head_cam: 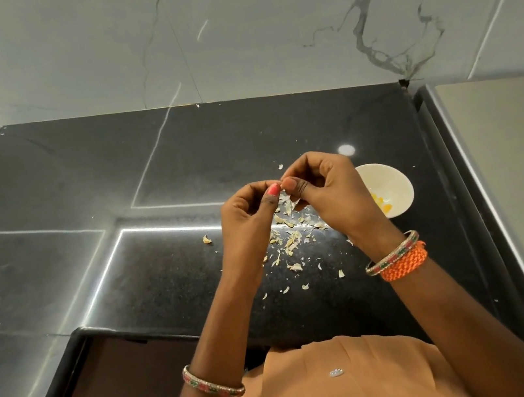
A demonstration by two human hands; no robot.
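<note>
My left hand and my right hand meet above a black counter, fingertips together. Between their thumbs and fingers they pinch a small pale piece; what it is stays mostly hidden by the fingers. Below the hands lies a scatter of dry pale husks on the counter. A small white bowl stands just right of my right hand, with a few yellow-orange bits inside.
White marbled wall tiles rise behind the counter. A grey surface with a raised edge runs along the right. The counter's front edge steps back at the lower left above a dark brown panel. One husk lies apart at the left.
</note>
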